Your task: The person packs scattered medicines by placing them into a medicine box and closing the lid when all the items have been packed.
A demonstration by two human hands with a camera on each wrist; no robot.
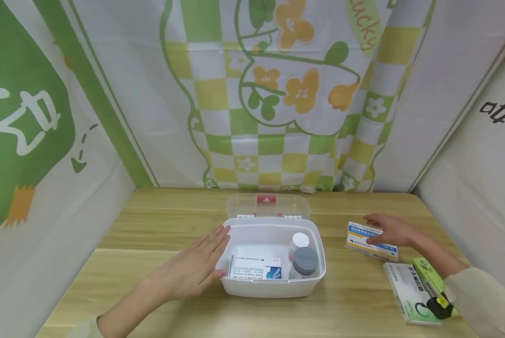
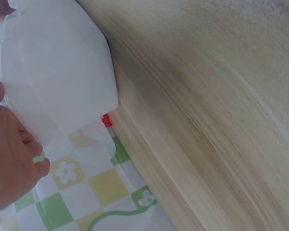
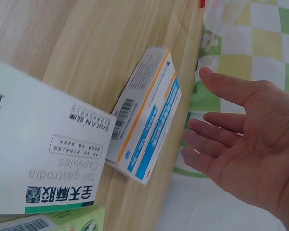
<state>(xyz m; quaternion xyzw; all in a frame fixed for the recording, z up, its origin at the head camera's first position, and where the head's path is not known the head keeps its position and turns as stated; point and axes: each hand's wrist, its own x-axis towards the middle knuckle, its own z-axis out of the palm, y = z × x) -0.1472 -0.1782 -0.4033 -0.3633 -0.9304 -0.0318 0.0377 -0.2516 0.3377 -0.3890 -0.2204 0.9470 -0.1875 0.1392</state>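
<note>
Tub, head view: I see the tub (image 1: 273, 288) lower centre, left hand (image 1: 190, 268) straight-fingered against its side, probably steadying it.
Left wrist: that grip clasps nothing.
Right wrist: blue-striped box (image 3: 151, 127) mid-frame on the bench (image 3: 106, 38); right hand (image 3: 250, 144) at right, grip relaxed, holding nothing.

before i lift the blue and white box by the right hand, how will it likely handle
The blue and white box looks like straight-edged card, so it's probably stiff but might dent if squeezed. Lying broad side up on the table, it should slide rather than roll.
</note>
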